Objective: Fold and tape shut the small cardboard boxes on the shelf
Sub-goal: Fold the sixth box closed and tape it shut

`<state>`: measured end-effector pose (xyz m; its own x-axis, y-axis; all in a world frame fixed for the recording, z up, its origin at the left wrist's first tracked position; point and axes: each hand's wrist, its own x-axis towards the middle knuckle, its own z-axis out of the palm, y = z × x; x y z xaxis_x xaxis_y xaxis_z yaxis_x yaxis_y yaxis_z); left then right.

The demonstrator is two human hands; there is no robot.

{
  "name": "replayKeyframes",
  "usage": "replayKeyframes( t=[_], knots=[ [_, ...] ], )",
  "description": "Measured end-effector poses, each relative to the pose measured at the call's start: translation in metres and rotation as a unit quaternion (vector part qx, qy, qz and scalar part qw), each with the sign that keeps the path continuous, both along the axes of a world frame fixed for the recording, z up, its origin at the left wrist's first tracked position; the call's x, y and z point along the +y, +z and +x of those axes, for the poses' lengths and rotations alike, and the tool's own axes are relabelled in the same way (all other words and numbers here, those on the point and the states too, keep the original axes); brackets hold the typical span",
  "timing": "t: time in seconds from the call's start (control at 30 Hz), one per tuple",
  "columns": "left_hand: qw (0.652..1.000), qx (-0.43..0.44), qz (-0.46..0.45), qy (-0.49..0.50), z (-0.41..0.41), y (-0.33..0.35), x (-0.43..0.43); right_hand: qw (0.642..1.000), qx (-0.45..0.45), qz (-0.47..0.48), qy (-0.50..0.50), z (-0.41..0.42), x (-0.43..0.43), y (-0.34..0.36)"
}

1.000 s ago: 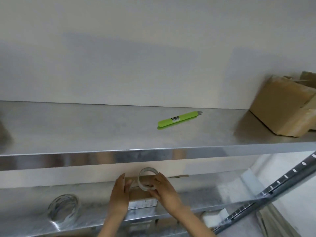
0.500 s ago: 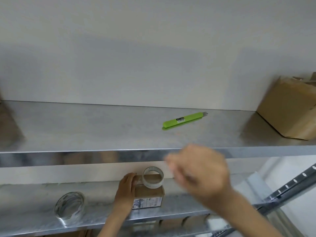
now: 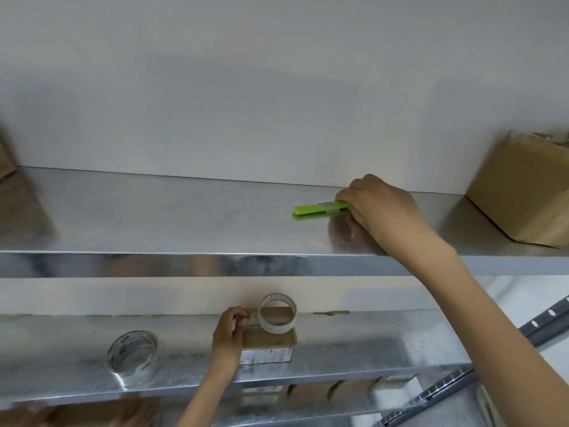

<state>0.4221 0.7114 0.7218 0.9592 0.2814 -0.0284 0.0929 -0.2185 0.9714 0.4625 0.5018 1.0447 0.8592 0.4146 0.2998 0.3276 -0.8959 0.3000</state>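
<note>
A small cardboard box (image 3: 268,343), brown with a white printed label on its front, is set on the lower shelf (image 3: 369,340), a clear tape roll (image 3: 277,314) is stood on edge atop it, and a green cutter (image 3: 317,209) is gripped at one end on the upper shelf (image 3: 154,217).

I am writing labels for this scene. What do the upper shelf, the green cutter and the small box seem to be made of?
Upper shelf: sheet metal, probably galvanised steel; dull grey, mottled, with blurred reflections.
Green cutter: likely plastic; even bright colour, smooth matte body.
Small box: brown cardboard, matte, with a white printed label on its front.
</note>
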Motion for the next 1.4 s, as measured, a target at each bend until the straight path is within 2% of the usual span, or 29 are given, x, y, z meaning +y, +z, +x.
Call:
replayKeyframes(
  t=[0.07, 0.13, 0.2, 0.33, 0.4, 0.53, 0.63, 0.7, 0.8, 0.97, 1.2, 1.4],
  knots=[
    [1.000, 0.005, -0.028, 0.000, -0.002, -0.004, 0.001, 1.000, -0.024, 0.003, 0.011, -0.009, -0.003, 0.004],
    [0.998, 0.010, -0.055, 0.002, -0.002, -0.005, 0.002, 0.992, -0.100, 0.062, 0.037, -0.025, -0.006, 0.008],
    [0.998, 0.009, -0.059, 0.002, -0.001, -0.004, 0.002, 0.964, -0.183, 0.166, 0.097, -0.049, -0.008, 0.008],
    [0.998, 0.015, -0.058, 0.010, 0.000, -0.001, 0.001, 0.887, -0.233, 0.325, 0.233, -0.110, 0.003, -0.020],
    [0.998, 0.017, -0.055, 0.017, 0.000, 0.000, 0.000, 0.866, -0.192, 0.376, 0.268, -0.128, 0.021, -0.050],
    [0.998, 0.004, -0.049, 0.033, 0.002, -0.001, 0.000, 0.884, -0.139, 0.373, 0.245, -0.123, 0.056, -0.149],
    [0.999, 0.020, -0.026, 0.023, -0.001, -0.003, 0.001, 0.862, 0.007, 0.472, 0.182, -0.100, 0.068, -0.222],
    [0.999, 0.030, -0.004, 0.016, -0.003, -0.003, 0.000, 0.855, 0.051, 0.497, 0.139, -0.082, 0.072, -0.253],
    [0.999, 0.034, 0.025, 0.025, -0.003, -0.009, -0.001, 0.839, 0.088, 0.529, 0.091, -0.062, 0.085, -0.267],
    [0.998, 0.037, 0.045, 0.033, -0.006, -0.011, -0.004, 0.809, 0.158, 0.562, 0.072, -0.053, 0.096, -0.283],
    [0.995, 0.046, 0.082, 0.024, -0.005, -0.007, -0.005, 0.831, 0.166, 0.525, 0.078, -0.053, 0.099, -0.293],
    [0.991, 0.093, 0.096, 0.016, -0.004, 0.001, -0.009, 0.861, 0.177, 0.473, 0.068, -0.053, 0.098, -0.298]
  ],
)
